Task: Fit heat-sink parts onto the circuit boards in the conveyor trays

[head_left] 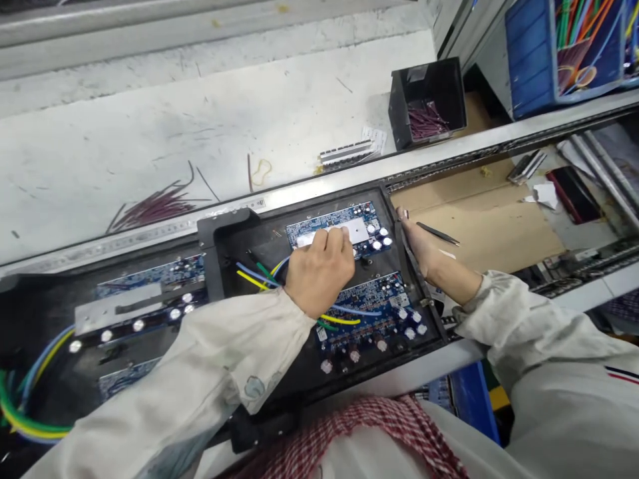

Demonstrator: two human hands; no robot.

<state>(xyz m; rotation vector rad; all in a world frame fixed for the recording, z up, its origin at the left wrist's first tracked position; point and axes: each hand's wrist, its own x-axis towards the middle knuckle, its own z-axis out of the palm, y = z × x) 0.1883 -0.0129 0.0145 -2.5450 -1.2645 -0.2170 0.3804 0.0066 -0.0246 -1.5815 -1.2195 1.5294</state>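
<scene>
White bench (200, 120) and conveyor rail (439, 150) run across the view, w/ blue crate (529, 60) of coloured wires top right, black bin (426, 103) of purple wires beside it, cardboard sheet (474, 226) past the rail. On the line sit two black trays: the nearer tray (234, 226) is under the hands, the other tray (50, 319) is to the left. Left tray's PCB (150, 279) already has a silver bar (124, 309) across it. Nearer tray holds upper PCB (319, 223) and lower PCB (369, 299), w/ yellow, blue and green wires (254, 276) laid over them. Upper PCB has a silver strip (319, 236) on it, lower PCB shows none yet. Left hand (319, 269) sits on the strip, fingers (329, 241) curled shut on it. Right hand (422, 249) rests at tray's edge, fingers bent; can't tell if gripping. Tweezers (436, 233) lie on cardboard just beside it.
</scene>
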